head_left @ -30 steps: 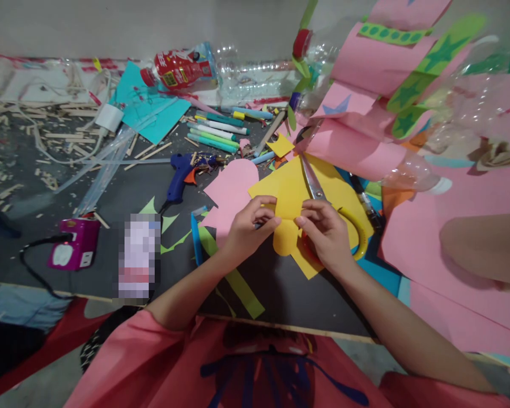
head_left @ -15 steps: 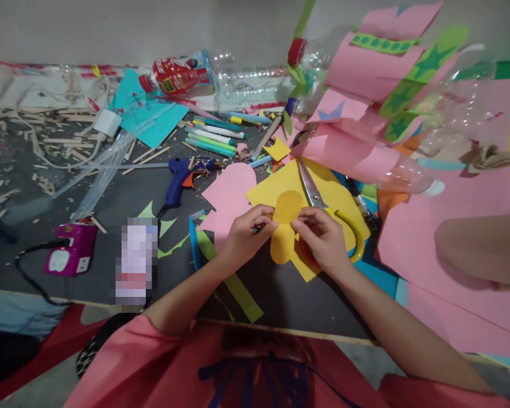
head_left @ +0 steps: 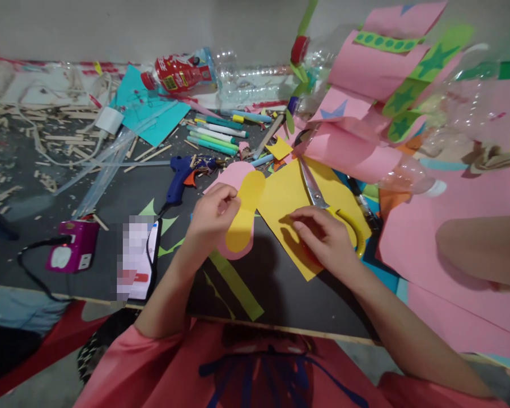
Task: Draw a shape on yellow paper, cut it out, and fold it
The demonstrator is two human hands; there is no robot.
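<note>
Pinched at its edge by my left hand [head_left: 215, 215] is a yellow paper cutout [head_left: 249, 207], long with rounded ends and a narrower waist. It hangs over a pink paper cutout [head_left: 229, 173], partly covering it; whether the two touch I cannot tell. My right hand [head_left: 323, 232] holds nothing, its thumb and fingers loosely curled and apart. Beneath it lies a yellow paper sheet [head_left: 280, 192] with a pair of scissors [head_left: 314, 190] on top, yellow-handled and blades pointing away. The right hand hides part of the scissors' handles.
A blue glue gun [head_left: 178, 181] lies left of the cutouts, near several markers [head_left: 216, 136]. At lower left are a phone [head_left: 140, 260] and a purple power adapter [head_left: 72, 246]. Pink-wrapped bottles [head_left: 348, 150] stand at right; wood scraps [head_left: 59, 139] litter the far left.
My left hand has carried the yellow cutout left, over the pink one, and the cutout now tilts. My right hand has let go of it and stays near the scissors.
</note>
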